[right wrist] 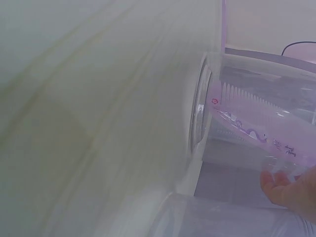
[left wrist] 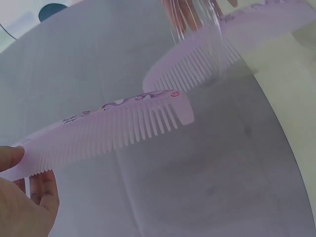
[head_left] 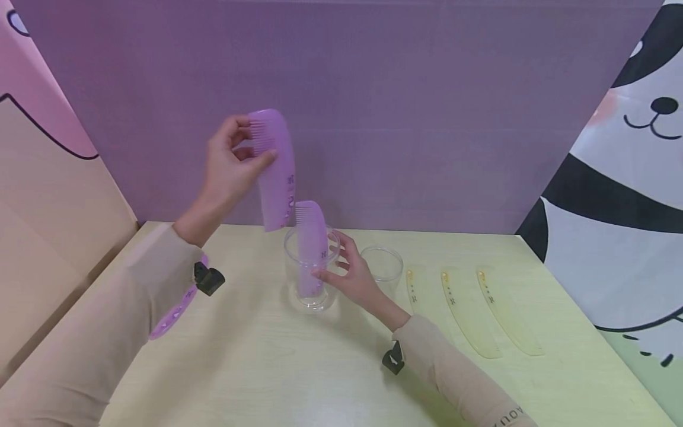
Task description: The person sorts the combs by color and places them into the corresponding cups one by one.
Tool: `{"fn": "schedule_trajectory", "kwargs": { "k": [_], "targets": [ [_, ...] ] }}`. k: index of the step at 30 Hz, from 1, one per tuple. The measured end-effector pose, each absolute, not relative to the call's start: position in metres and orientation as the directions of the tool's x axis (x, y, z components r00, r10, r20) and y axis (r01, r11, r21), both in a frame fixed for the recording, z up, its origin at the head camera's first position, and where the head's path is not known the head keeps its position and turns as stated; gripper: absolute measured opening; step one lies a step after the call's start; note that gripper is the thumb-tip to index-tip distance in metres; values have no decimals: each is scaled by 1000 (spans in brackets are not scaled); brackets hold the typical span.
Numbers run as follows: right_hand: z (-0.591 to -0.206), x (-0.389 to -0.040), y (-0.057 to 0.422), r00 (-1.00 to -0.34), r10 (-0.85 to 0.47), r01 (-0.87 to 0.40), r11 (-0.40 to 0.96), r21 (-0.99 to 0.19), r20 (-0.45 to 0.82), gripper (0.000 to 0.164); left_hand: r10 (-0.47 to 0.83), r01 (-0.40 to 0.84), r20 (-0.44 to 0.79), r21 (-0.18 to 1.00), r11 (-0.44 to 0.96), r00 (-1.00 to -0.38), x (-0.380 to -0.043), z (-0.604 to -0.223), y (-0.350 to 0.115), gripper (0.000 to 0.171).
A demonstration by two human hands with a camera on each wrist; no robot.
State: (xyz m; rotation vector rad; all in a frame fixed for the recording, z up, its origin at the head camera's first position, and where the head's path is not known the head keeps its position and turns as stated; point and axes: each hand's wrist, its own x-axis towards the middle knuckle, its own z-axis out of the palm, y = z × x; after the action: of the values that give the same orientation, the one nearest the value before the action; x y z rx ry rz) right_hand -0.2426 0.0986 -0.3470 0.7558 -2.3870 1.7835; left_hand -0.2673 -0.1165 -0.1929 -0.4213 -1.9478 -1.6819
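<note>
My left hand point(head_left: 226, 169) pinches a purple comb point(head_left: 277, 187) between thumb and fingers, held upright in the air with its lower end just above and left of a clear cup point(head_left: 291, 270). A second purple comb point(head_left: 311, 234) stands inside that cup, its top poking out past the rim. My right hand point(head_left: 354, 276) grips the cup from its right side, thumb in front. In the left wrist view the held comb point(left wrist: 98, 126) has its teeth facing down and overlaps the end of the other comb point(left wrist: 182, 64). The right wrist view shows the cup's round base point(right wrist: 201, 106) at the tabletop.
Another clear cup point(head_left: 400, 267) stands just right of my right hand. Several pale yellow combs point(head_left: 469, 317) lie side by side on the right of the table. One more purple comb point(head_left: 176, 314) lies at the left, partly hidden by my left sleeve. A purple backdrop point(head_left: 427, 118) rises behind.
</note>
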Motion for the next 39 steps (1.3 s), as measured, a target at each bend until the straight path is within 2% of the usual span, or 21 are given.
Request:
{"fn": "schedule_trajectory", "kwargs": {
  "k": [17, 31, 39],
  "targets": [
    [-346, -242, 97, -879, -349, -410, 207, -888, 324, 76, 9, 568, 569, 818, 90, -822, -268, -220, -87, 44],
    [-346, -240, 97, -871, -344, -438, 220, -872, 351, 75, 58, 480, 477, 862, 165, -877, -272, -273, -80, 44],
    [-347, -240, 97, -871, -342, -439, 222, -871, 352, 75, 137, 486, 466, 848, 213, -874, -270, -291, -82, 43]
  ]
}}
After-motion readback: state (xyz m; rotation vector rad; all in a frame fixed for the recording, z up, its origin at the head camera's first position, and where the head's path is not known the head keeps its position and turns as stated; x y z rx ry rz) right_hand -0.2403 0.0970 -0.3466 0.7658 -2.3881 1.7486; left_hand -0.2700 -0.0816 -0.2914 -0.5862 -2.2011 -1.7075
